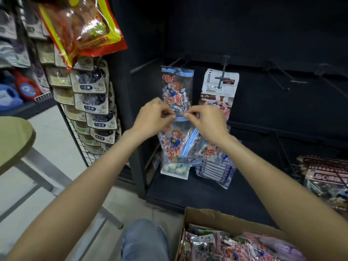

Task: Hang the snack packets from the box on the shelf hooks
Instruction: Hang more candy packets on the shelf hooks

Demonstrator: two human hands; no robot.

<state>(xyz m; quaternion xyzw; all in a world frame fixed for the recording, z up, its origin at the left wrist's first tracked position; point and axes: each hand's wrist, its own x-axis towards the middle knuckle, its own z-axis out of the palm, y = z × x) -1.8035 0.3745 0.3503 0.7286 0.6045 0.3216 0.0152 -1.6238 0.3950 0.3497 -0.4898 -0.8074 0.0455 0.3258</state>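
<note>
My left hand (153,116) and my right hand (206,121) pinch the striped top edge of a clear blue-and-white candy packet (174,146) and hold it upright in front of the black shelf. My right hand also grips a bunch of similar packets (212,162) that hang below it. An identical candy packet (177,85) hangs on a hook (176,63) just behind and above my hands. A white and brown packet (219,87) hangs on the hook to its right. The cardboard box (207,216) with several more packets stands at the bottom right.
Empty hooks (282,78) stick out of the shelf's back wall to the right. More packets (327,178) lie on the lower right shelf. A wire rack (90,102) of hanging packets stands on the left, with a red and yellow bag (82,25) above. A green stool (13,140) is at far left.
</note>
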